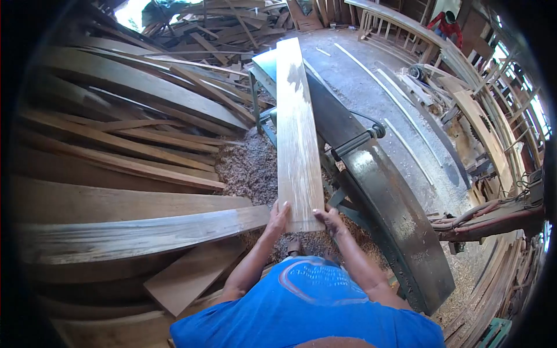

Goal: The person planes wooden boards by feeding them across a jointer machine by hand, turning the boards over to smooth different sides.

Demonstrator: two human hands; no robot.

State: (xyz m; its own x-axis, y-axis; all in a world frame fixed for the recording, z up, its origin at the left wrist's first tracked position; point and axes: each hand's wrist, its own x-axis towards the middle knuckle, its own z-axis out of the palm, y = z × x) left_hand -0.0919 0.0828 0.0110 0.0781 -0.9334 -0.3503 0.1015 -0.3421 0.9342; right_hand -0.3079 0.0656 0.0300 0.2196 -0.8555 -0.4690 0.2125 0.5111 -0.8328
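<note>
A long, pale wooden board (299, 145) stretches away from me, its near end between my two hands. My left hand (279, 218) grips the left edge near that end, thumb on top and fingers underneath out of sight. On the opposite edge my right hand (329, 220) is closed the same way. The far part of the board lies over a jointer-like machine (383, 197) with a long metal bed. A rough, darker patch shows near the board's far end.
Stacked planks (145, 229) crowd my left side. Wood shavings (250, 168) cover the floor by the machine. Scrap wood (220, 40) is heaped at the back. Another person (448, 26) in red bends at the far right. Hoses on an arm (487, 217) reach in from the right.
</note>
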